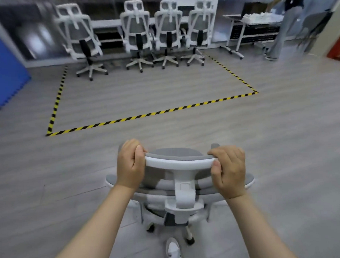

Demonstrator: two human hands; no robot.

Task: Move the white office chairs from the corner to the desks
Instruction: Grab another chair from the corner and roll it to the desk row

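A white office chair [183, 188] with grey mesh stands right in front of me on the grey floor, seen from behind and above. My left hand [130, 164] grips the left end of its white headrest bar and my right hand [229, 169] grips the right end. Several more white chairs stand in a row at the far side, one apart on the left [79, 35] and three close together [168, 31], pushed up to a long white desk [107, 23] along the wall.
Yellow-and-black floor tape [153, 114] marks a rectangle between me and the far chairs. A blue foam mat [5, 69] leans at the left. At the far right stand a small white table [248, 23], a person [287, 26] and a red box [338, 47].
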